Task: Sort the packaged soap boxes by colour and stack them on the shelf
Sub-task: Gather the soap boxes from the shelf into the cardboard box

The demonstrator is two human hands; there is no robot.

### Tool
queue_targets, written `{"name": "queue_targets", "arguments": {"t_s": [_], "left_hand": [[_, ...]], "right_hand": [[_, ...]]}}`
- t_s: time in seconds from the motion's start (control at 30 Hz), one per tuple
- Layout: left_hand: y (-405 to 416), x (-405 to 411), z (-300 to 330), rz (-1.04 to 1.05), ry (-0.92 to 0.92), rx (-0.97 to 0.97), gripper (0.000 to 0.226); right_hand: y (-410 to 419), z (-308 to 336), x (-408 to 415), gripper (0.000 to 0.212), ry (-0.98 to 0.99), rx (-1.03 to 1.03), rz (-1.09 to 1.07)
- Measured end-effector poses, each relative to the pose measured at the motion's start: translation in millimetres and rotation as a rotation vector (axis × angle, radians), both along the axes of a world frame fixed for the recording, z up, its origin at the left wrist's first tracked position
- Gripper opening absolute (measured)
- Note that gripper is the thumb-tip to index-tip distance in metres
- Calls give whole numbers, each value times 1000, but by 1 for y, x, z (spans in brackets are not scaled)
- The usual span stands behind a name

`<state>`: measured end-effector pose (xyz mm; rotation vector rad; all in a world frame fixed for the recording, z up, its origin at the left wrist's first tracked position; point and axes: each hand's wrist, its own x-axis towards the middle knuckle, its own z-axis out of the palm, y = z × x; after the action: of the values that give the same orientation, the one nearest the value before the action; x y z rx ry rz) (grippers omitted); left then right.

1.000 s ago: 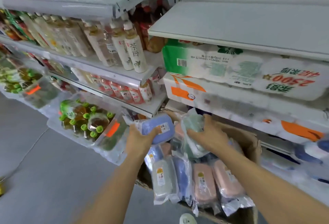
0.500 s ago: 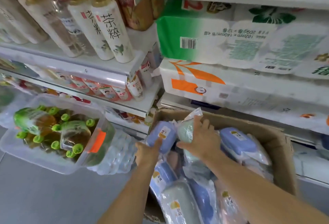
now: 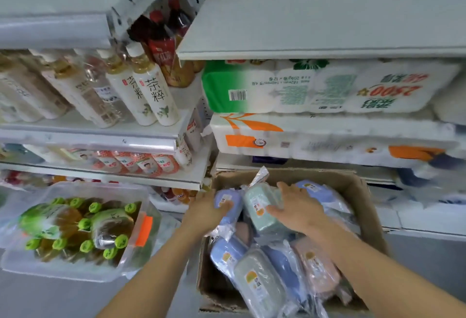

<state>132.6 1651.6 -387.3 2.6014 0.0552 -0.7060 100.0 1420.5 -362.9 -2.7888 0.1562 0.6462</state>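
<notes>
Cardboard box [image 3: 363, 191] on floor served as landmark. Nearest, inside box front: grey-green [image 3: 259, 285], blue [image 3: 227, 254] and pink soap boxes [image 3: 317, 267] lay in plastic wrap. Mid-box: left hand [image 3: 204, 214] gripped blue soap box [image 3: 225, 202], fingers curled round it. Right hand [image 3: 295, 211] held green soap box [image 3: 259, 206], fingers wrapped over its side. Left of box: clear bin of green-capped bottles [image 3: 75, 226]. Above box: tissue packs [image 3: 302, 138] on shelf; bare shelf [image 3: 315, 30] topmost.
</notes>
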Motion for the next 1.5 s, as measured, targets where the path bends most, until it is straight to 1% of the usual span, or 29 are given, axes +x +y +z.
{"name": "queue_targets", "arguments": {"t_s": [0.13, 0.2, 0.27, 0.33, 0.43, 0.5, 0.57, 0.67, 0.73, 0.8, 0.87, 0.93, 1.07, 1.23, 1.37, 1.5], "left_hand": [[-35, -15, 66, -277, -194, -69, 86], [-62, -22, 104, -397, -312, -97, 85], [-95, -28, 146, -476, -458, -105, 88], [-134, -37, 189, -529, -617, -99, 90], [-194, -55, 244, -627, -818, -129, 80], [-233, -67, 268, -689, -941, -172, 73], [-275, -81, 286, -766, -1024, -220, 70], [-347, -106, 307, -897, -1128, -312, 69], [-402, -130, 319, -951, -1187, -368, 73], [-458, -157, 327, -983, -1221, -449, 77], [-514, -185, 332, -1007, -1236, -523, 80], [-582, -219, 337, -1030, -1245, -571, 81], [-707, -277, 340, -1062, -1198, -635, 79], [-831, -320, 334, -1115, -1191, -555, 78], [-911, -332, 329, -1133, -1199, -471, 81], [-989, -333, 322, -1123, -1208, -430, 83]], "right_hand": [[-44, 62, -38, 62, -98, 59, 3], [-70, 97, -61, 61, -179, 46, -15], [-95, 133, -85, 64, -311, -3, -78], [-121, 166, -108, 61, -456, -49, -162], [-167, 208, -149, 53, -635, -117, -239], [-199, 232, -179, 52, -739, -179, -296], [-236, 248, -210, 56, -846, -231, -361], [-301, 264, -260, 56, -950, -322, -417], [-347, 275, -296, 55, -1016, -384, -451], [-394, 286, -332, 53, -1081, -435, -482], [-442, 298, -366, 55, -1104, -473, -517], [-499, 310, -407, 57, -1097, -499, -564], [-602, 321, -470, 63, -1062, -552, -631], [-709, 316, -515, 69, -905, -554, -718], [-790, 308, -526, 68, -891, -545, -699], [-876, 301, -519, 66, -892, -522, -664]]}}
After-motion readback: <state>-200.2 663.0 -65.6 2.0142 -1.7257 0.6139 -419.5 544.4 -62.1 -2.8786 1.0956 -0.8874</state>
